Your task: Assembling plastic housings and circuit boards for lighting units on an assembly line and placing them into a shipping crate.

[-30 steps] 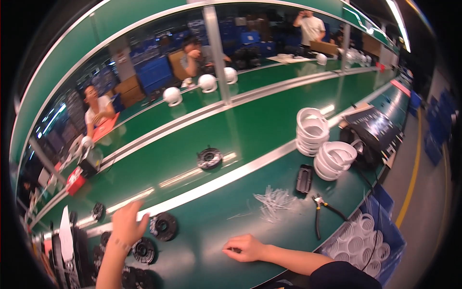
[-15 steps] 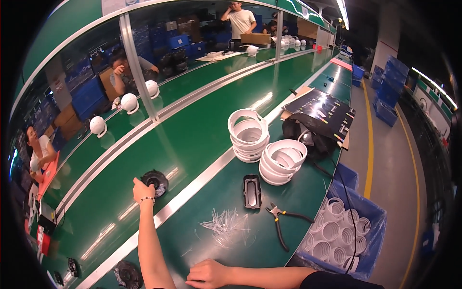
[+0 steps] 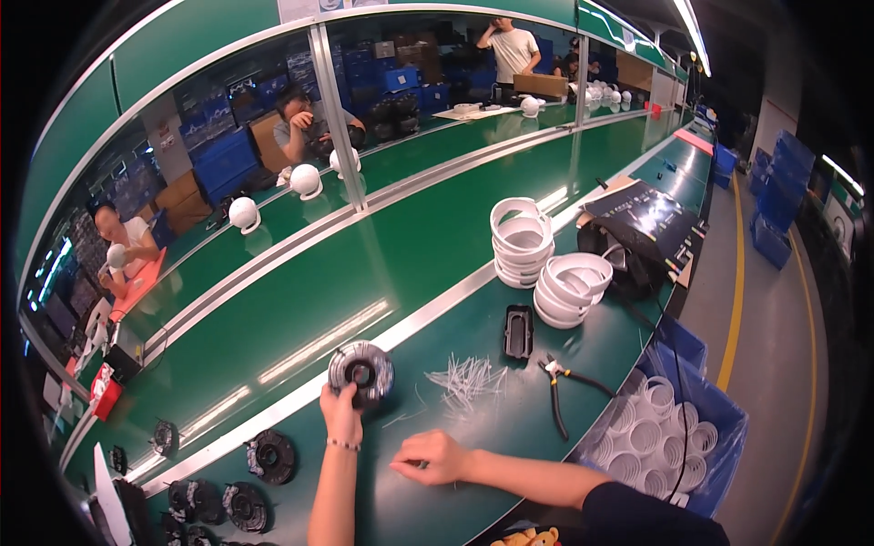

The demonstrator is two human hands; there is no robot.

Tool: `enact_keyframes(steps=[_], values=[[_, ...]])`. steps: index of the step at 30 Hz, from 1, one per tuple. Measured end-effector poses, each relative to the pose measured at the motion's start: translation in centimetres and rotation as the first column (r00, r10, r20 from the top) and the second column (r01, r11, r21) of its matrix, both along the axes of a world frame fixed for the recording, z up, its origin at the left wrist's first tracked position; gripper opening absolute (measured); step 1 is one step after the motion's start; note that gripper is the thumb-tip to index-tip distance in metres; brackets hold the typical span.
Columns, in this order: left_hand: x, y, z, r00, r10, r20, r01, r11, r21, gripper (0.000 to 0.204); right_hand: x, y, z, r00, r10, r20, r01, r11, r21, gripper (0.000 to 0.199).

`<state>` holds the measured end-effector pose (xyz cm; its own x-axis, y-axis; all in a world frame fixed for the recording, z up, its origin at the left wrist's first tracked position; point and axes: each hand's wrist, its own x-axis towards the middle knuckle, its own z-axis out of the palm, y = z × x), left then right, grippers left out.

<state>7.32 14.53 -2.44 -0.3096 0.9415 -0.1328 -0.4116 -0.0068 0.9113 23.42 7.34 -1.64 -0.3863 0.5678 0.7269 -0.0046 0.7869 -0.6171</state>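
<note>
My left hand (image 3: 340, 417) grips a black ring-shaped part (image 3: 375, 393) by its near edge, holding it up near the metal rail (image 3: 300, 400). The part has a round hole at its middle. To its right, low over the green bench (image 3: 391, 482), my right hand (image 3: 435, 457) is closed with fingers curled; whatever may be in them is hidden. Beyond that hand lies a loose heap of thin clear strips (image 3: 466, 378). Yellow-and-black cutting pliers (image 3: 557, 405) rest right of the heap, jaws pointing away. A small black rectangular tray (image 3: 518, 333) sits behind them.
Two stacks of white rings, one stack (image 3: 521, 246) behind another (image 3: 571, 291), stand at the back right. More black round parts (image 3: 271, 457) lie at lower left. A blue bin (image 3: 719, 455) of white rings stands right of the bench. Other people (image 3: 137, 255) sit across the belt.
My left hand has brought the black ring-shaped part back from over the belt and lifted it nearer. My right hand has curled from resting on the bench. The view has swung left.
</note>
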Motion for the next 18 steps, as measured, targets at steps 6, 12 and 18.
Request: enact_keyframes(steps=[6, 12, 18], values=[[-4.2, -7.4, -1.4, 0.993, -0.101, -0.055, 0.107, 0.986, 0.130, 0.034, 6.4, 2.0, 6.1, 0.969, -0.236, 0.065, 0.185, 0.879, 0.440, 0.022], [-8.9, -11.4, -3.4, 0.991, -0.101, -0.083, 0.114, 0.977, 0.180, 0.037, 17.7, 7.1, 11.9, 0.586, -0.766, 0.264, 0.522, 0.606, 0.600, 0.026], [-7.5, -10.7, -3.5, 0.980, -0.142, -0.140, 0.165, 0.971, 0.172, 0.032, 29.3, 8.5, 9.9, 0.088, -0.742, 0.665, 0.640, 0.553, 0.533, 0.037]])
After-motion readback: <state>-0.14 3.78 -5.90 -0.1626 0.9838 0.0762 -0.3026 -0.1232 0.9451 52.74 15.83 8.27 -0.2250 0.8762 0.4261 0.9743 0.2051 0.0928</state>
